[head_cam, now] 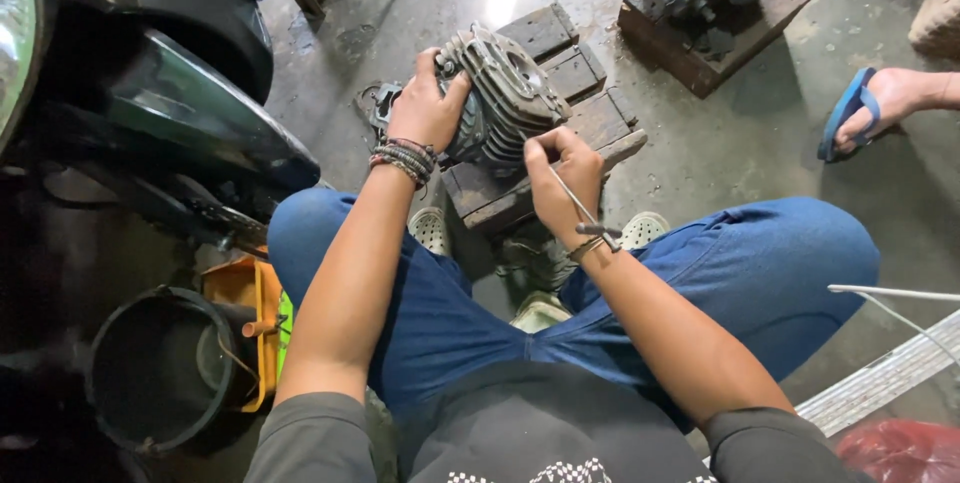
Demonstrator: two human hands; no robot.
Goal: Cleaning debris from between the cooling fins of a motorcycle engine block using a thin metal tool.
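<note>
Nearest to us, between our blue-jeaned knees, our right hand (562, 186) is closed around a thin grey metal rod with a small cross-handle (583, 211). The handle end lies back over our wrist, and the shaft runs forward and up into the fist, its tip hidden by the fingers. Just ahead and to the left, our left hand (428, 108) is clamped over the near left edge of a grey finned metal engine cylinder (500, 98), thumb on one side and fingers wrapped over the top. The two hands sit apart, the cylinder between and slightly beyond them. The cylinder lies tilted on a dark wooden block pallet (590, 118), its bore facing up and to the right, away from the left hand and towards the space just above the right fist. Both hands are near it; the left touches it, while the right is just beside its lower fins.
</note>
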